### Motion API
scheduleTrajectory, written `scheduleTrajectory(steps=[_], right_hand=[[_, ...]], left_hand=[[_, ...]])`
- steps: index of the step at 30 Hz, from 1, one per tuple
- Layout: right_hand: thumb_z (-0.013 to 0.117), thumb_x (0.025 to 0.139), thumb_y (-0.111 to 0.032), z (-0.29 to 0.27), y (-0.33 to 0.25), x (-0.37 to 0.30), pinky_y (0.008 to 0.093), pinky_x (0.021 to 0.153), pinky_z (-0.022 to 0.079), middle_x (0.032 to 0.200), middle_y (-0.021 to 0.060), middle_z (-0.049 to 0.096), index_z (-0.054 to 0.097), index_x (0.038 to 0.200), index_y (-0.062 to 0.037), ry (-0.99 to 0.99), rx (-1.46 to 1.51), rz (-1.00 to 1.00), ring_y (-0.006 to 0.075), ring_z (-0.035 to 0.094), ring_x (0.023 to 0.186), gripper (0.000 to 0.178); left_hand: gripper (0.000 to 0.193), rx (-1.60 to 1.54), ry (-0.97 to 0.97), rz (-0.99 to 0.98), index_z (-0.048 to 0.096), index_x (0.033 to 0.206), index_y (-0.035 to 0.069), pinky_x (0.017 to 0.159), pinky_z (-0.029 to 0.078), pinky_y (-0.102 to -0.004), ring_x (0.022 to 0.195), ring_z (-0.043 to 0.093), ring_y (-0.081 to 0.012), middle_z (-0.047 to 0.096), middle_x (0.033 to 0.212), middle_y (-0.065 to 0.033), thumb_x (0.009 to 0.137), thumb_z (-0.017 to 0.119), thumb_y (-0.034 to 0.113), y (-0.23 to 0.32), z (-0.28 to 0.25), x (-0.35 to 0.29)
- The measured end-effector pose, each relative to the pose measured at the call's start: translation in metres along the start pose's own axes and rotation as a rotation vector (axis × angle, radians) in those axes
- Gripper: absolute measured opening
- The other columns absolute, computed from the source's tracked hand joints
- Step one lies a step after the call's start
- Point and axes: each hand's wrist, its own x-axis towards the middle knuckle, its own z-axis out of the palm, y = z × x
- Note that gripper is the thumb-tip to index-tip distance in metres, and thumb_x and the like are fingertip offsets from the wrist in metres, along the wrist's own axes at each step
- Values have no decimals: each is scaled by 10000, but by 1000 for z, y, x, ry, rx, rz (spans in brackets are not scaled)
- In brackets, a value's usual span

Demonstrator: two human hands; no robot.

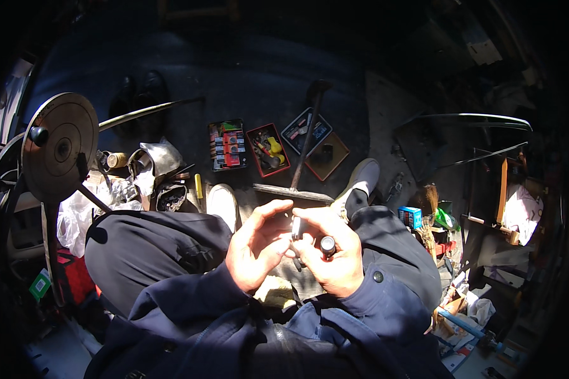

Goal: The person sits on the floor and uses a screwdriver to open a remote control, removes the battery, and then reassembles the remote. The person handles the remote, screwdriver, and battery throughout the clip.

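Observation:
My right hand [337,256] closes around a short black cylinder [327,247], its round end facing up out of the palm. Between the thumb and fingers of that hand is a small piece with a bright metal rim [296,228], seen on edge; its kind is unclear. My left hand [254,247] is cupped just beside it, fingers curled. The left thumb tip meets the right fingertips, and whatever sits between them is too small to make out. A small dark part [297,264] shows below the fingertips. Strong sunlight washes out both hands.
Beyond my shoes stand a box of red packets [226,145], a red-rimmed box of yellow and dark items [269,150], a blue box [306,129] and a brown tray [328,156]. A long-handled hammer-like tool [310,136] leans across them. Left is a large metal disc [60,147]; right, a blue carton [409,217].

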Motion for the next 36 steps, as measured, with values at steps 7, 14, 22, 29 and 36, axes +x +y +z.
scheduleTrajectory(steps=[7,14,22,29,36], right_hand=[[687,786,74,1,3,1,287,754,546,1072,124,632,647,1213,-10,-74,-107,-50,188,657,891,437],[693,758,87,-2,9,3,246,640,495,995,94,621,651,1186,2,-115,-202,-172,115,615,734,439],[711,709,72,-4,12,2,290,677,511,967,108,615,648,1172,-1,-170,-267,-172,170,617,746,473],[710,709,49,-2,13,2,304,676,519,959,115,611,639,1146,14,-217,-378,-176,172,619,727,445],[707,727,45,2,12,2,294,644,506,941,105,607,632,1141,20,-187,-320,-163,171,608,717,422]], left_hand=[[578,124,-41,-30,426,1441,-1,1035,458,-331,1184,592,-193,582,1289,-134,907,635,75,3,-5,0],[556,88,-140,-30,444,1408,-7,1044,452,-339,1197,580,-189,569,1303,-120,866,561,30,3,-13,3],[536,155,-114,-72,428,1372,7,1041,449,-339,1156,587,-186,574,1228,-115,854,564,41,-2,-12,0],[530,204,-55,-141,427,1347,22,989,483,-320,1097,594,-169,567,1174,-108,828,493,-59,-10,-4,-2],[581,145,0,-112,431,1378,32,986,496,-326,1112,586,-171,566,1206,-109,820,458,-127,-15,-4,-4]])
